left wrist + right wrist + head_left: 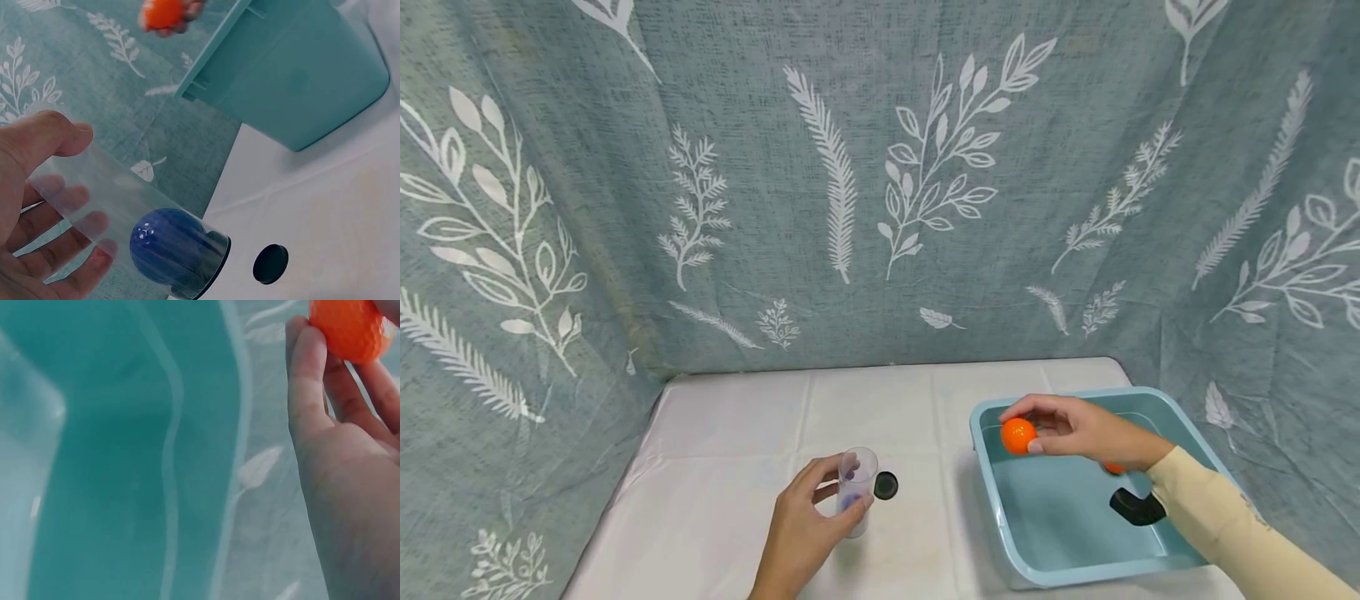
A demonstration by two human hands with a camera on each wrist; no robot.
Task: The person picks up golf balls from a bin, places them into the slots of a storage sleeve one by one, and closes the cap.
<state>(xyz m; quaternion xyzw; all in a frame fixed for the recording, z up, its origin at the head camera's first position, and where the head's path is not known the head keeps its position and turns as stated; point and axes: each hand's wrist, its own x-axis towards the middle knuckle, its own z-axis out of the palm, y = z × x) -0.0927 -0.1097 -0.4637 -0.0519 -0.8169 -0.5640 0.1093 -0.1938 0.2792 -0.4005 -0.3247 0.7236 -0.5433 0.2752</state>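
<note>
My left hand (pixel 805 521) grips a clear plastic tube (pixel 858 467) that stands upright over the white table. A dark blue ball (pixel 169 244) sits at the bottom of the tube in the left wrist view. Thumb and fingertips of my right hand (pixel 1071 425) pinch an orange dimpled golf ball (pixel 1018 436), held above the left part of a light blue tub (pixel 1037 517). Another orange ball (pixel 1115 468) lies in the tub, partly hidden by my right wrist. Close to the tube's right side lies a round black cap (pixel 886 485).
The tub has a raised rim and stands at the right of the white-covered table (pixel 737 442). A blue-grey curtain (pixel 850 167) with white leaf patterns hangs behind and on both sides. A black curved object (pixel 1137 507) is by my right wrist.
</note>
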